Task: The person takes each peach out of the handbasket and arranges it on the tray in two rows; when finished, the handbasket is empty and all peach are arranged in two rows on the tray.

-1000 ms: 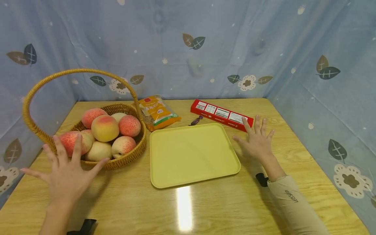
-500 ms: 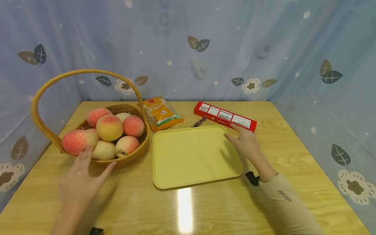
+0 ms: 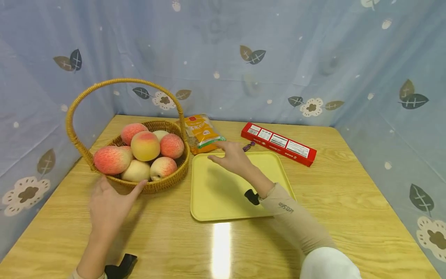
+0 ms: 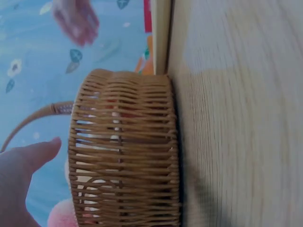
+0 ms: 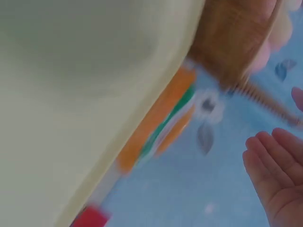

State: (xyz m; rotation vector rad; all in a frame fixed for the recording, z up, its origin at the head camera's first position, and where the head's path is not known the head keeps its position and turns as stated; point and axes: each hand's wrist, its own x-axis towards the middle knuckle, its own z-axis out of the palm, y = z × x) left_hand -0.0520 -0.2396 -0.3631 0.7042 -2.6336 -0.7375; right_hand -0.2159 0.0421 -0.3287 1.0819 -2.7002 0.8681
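Note:
A wicker basket (image 3: 163, 186) with a tall arched handle stands at the left, piled with peaches (image 3: 145, 146). My left hand (image 3: 113, 207) is at the basket's near side, thumb and fingers spread apart, fingertips right by the rim; it holds nothing. In the left wrist view the thumb (image 4: 40, 153) stands beside the woven wall. My right hand (image 3: 235, 158) hovers above the far part of the yellow tray (image 3: 223, 209), fingers extended toward the basket. In the right wrist view its palm (image 5: 284, 179) is bare.
An orange snack bag (image 3: 203, 133) lies behind the tray, right of the basket. A purple-wrapped candy (image 3: 248, 146) sits by the tray's far edge. The long red box (image 3: 278, 143) lies at the back right. Patterned curtains (image 3: 223, 77) border the wooden table.
My right hand has swung left from beside the red box to above the tray. My left hand has drawn its spread fingers in toward the basket's near rim. The head view has turned left.

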